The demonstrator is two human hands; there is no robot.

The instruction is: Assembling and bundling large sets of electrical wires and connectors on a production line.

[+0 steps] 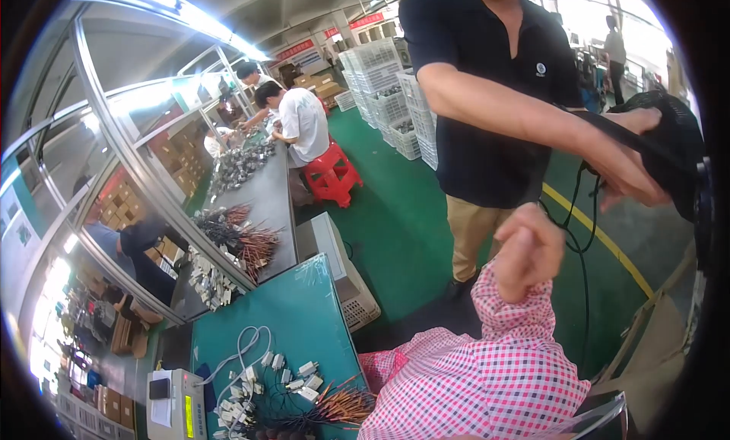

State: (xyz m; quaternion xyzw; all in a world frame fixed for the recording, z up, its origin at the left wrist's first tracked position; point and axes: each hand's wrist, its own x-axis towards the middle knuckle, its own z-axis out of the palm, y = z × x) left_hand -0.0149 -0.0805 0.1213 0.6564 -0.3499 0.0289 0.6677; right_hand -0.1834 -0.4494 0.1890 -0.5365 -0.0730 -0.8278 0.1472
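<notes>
Right hand (530,250) is rising in a pink-checked sleeve (494,364), fingers curled shut into a loose fist – nothing visibly gripped, though the palm side is facing away so I cannot rule out something small inside. Left hand is not showing anywhere in the view. Nearest thing to the raised hand is a black device (673,155) with a strap, sitting up and to the right, well above bench height; a co-worker in a black shirt (479,82) is standing close and gripping it with both of their hands (627,166). A thin black cable (582,235) is hanging off it, looping down just beside the raised fist. Risks as I read them: the fist is sitting right next to that loose loop – any sweep sideways could be snagging the cable and tugging the device out of the co-worker's grip. The wearer is looking away from the teal bench (304,318), where white connectors and orange-tipped wire bundles (334,406) are lying near the edge by the elbow, so a blind arm move could be knocking those off.
</notes>
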